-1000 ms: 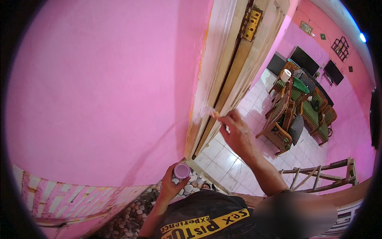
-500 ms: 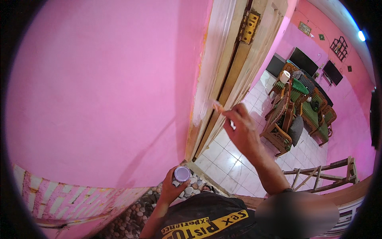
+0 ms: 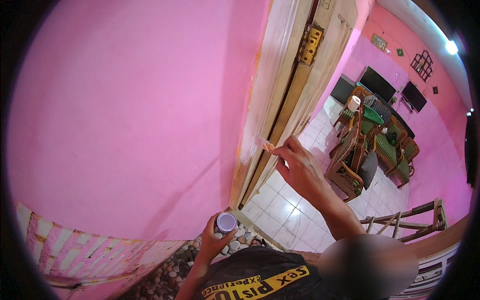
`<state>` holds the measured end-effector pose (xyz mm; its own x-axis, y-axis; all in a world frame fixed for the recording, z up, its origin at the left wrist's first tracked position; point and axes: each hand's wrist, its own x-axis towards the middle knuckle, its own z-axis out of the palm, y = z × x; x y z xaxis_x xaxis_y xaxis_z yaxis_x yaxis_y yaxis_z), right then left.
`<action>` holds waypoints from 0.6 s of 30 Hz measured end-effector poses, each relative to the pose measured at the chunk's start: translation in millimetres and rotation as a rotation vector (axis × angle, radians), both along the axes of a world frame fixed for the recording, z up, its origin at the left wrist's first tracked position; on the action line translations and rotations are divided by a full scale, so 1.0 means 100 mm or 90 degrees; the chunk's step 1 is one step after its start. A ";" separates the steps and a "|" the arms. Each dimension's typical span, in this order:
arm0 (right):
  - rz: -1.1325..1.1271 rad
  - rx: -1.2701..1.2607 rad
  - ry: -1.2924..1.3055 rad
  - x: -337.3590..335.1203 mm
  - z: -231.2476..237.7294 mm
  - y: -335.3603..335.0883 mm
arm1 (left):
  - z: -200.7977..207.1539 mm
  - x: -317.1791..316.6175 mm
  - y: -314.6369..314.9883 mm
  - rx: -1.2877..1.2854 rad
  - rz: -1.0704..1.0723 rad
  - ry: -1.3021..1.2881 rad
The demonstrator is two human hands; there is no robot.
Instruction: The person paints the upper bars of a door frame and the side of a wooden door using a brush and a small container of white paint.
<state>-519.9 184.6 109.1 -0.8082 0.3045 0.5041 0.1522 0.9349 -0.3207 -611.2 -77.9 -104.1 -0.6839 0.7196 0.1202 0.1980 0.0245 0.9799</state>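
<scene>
My right hand (image 3: pixel 301 167) pinches the handle of a paintbrush (image 3: pixel 266 145), its bristles against the wooden door frame (image 3: pixel 272 95). Part of that frame's face beside the pink wall is coated whitish; lower down, bare wood shows. Low at the frame's foot, my left hand (image 3: pixel 212 240) is wrapped round a small round cup (image 3: pixel 227 222) with pale lilac paint inside. The cup is held upright, its open top facing up. A yellowish hinge (image 3: pixel 311 45) sits higher up, between the frame and the door (image 3: pixel 334 60).
A pink wall (image 3: pixel 135 115) fills the left, with a brick-patterned lower strip (image 3: pixel 75 245). Pebbles (image 3: pixel 170 275) cover the ground below me. Beyond the doorway lie white floor tiles (image 3: pixel 285 210), carved wooden chairs (image 3: pixel 350 165) with a guitar, and a wooden ladder-like stand (image 3: pixel 405 220).
My right hand and the brush have moved slightly down along the door frame. The left hand keeps its grip on the cup. The view has shifted a little.
</scene>
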 end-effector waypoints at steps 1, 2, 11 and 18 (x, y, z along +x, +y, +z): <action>-0.013 -0.005 0.004 -0.03 -0.01 0.04 | 0.02 0.00 0.00 -0.001 0.002 -0.006; -0.027 -0.010 0.009 -0.05 0.00 0.06 | 0.03 0.00 -0.01 0.001 0.002 -0.004; -0.065 0.128 0.251 -0.06 0.89 0.13 | -0.08 -0.03 0.00 0.024 -0.006 0.037; -0.090 0.255 0.423 -0.07 1.07 0.07 | -0.05 -0.06 0.01 0.006 -0.008 0.048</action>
<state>-527.1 191.2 215.8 -0.2665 0.0746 0.9610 0.1725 0.9846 -0.0286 -617.0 -77.0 -108.9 -0.6640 0.7261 0.1782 0.2718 0.0124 0.9623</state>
